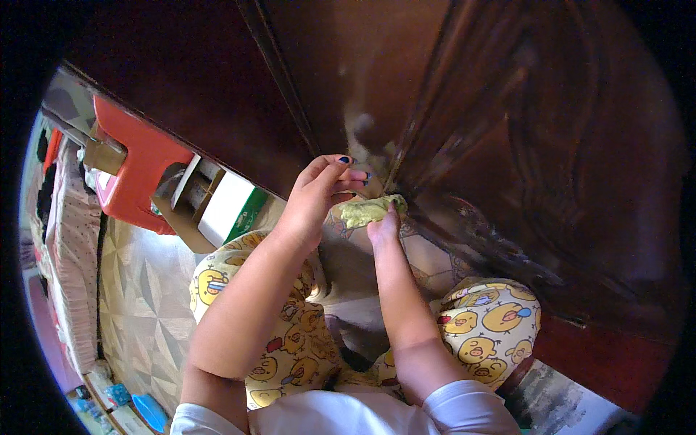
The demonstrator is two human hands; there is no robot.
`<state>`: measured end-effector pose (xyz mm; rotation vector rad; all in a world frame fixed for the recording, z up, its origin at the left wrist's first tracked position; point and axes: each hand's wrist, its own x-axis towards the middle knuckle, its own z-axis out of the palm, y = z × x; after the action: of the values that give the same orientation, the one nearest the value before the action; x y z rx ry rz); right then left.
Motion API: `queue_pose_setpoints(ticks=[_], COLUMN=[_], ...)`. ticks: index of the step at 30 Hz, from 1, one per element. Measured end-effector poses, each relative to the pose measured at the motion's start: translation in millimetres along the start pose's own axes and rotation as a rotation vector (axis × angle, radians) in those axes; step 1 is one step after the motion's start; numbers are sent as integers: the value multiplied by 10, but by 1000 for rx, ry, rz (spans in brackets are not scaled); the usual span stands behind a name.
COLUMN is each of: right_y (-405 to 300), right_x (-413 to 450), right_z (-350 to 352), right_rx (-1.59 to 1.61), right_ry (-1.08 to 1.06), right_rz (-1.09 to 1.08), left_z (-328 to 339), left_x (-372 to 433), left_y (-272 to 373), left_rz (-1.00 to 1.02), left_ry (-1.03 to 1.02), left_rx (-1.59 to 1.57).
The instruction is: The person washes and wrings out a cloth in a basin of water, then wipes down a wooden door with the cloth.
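My right hand [387, 224] grips a crumpled pale yellow-green cloth [365, 211], low down near the foot of a dark brown wooden panel [375, 70]. Dark stains mark the cloth's far end. Just left of it, and higher, hovers my left hand [322, 190], its fingers loosely curled and apart with nothing visible between them. Dusty pale smears and worn patches show on the panel beyond my hands. Below the cloth, patterned floor tiles [429, 253] are partly hidden by my arms.
My knees, in patterned trousers [484, 326], flank my arms. To the left stand a red plastic chair [138, 163], an open cardboard box [187, 223] and a white-and-green box [228, 209]. Further left is a bed with a pink cover [76, 244]. A blue plastic item [149, 411] lies at lower left.
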<state>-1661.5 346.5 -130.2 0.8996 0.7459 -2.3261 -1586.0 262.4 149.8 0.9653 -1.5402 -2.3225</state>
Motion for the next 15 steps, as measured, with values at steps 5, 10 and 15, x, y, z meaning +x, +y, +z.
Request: queue_pose_setpoints(ticks=[5,10,15], right_y=[-267,-469,-488], right_x=[-72,-27,116], right_z=[62,112,-15], right_rx=[88,174,88], right_ry=[0,162,250], right_rz=[35,129,129], left_z=[99,63,-23], left_x=[54,67,31], left_y=[6,-35,-81], left_rz=[-35,-27,-7], left_ry=[-16,-32,-41], left_rx=[38,57,62])
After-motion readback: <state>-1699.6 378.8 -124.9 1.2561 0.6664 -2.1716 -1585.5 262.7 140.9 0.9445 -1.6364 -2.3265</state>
